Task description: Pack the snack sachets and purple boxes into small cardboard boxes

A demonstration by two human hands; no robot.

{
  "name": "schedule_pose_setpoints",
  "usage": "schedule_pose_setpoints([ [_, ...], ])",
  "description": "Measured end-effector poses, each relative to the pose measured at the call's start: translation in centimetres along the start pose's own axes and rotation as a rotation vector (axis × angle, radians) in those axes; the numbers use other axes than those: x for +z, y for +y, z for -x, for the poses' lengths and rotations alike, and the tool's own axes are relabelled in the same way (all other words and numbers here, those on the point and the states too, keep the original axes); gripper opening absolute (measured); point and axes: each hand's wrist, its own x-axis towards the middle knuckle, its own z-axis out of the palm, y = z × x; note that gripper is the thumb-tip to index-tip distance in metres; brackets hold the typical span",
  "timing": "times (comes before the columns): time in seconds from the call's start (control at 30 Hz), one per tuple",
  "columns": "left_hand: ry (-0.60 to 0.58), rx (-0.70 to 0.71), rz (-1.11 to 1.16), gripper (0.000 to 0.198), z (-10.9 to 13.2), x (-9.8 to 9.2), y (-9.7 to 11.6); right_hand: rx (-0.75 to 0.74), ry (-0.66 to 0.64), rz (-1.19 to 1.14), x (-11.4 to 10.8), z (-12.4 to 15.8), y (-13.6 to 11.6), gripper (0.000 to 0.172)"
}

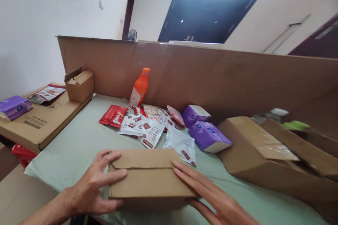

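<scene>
A small brown cardboard box (pixel 150 182) is between my hands at the near edge of the cloth-covered table, its top flaps folded over. My left hand (pixel 99 182) grips the box's left end, fingers on the top and thumb lower on the near side. On the right end lies my right hand (pixel 208 191), fingers along the top edge and thumb underneath at the near side. Just beyond the box are white snack pouches with brown pictures (pixel 151 132), a plain-backed white pouch (pixel 181 144) and a red packet (pixel 113 115).
An orange bottle (pixel 139 88) leans by the cardboard partition (pixel 211 77). Two purple tissue packs (pixel 210 136) lie right of the pouches. A large open carton (pixel 245 147) stands at the right. Leftward, a flat carton (pixel 39 123) bears a small box (pixel 80 86) and another purple pack (pixel 16 107).
</scene>
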Motion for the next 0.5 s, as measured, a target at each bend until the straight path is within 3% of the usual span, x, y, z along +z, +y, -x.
schedule_pose_setpoints([
  [0.1, 0.093, -0.08, -0.201, 0.06, 2.2, -4.6, -1.6, -0.14, -0.015, -0.115, 1.8, -8.8, 0.2, 0.071],
  [0.27, 0.28, -0.203, -0.618, 0.045, 5.4, -13.1, -5.8, -0.377, -0.052, -0.244, 7.3, -28.0, -1.9, 0.06],
  [0.33, 0.347, -0.277, -0.762, 0.037, 6.5, -15.5, -8.2, -0.328, -0.106, -0.188, 10.3, -35.0, -4.1, 0.057],
  [0.4, 0.408, -0.363, -0.865, 0.039, 7.3, -16.9, -10.8, -0.255, -0.133, -0.134, 13.2, -40.1, -6.6, 0.053],
  [0.5, 0.46, -0.467, -0.934, 0.049, 7.1, -17.7, -14.6, -0.139, -0.067, -0.113, 16.7, -43.9, -9.7, 0.059],
])
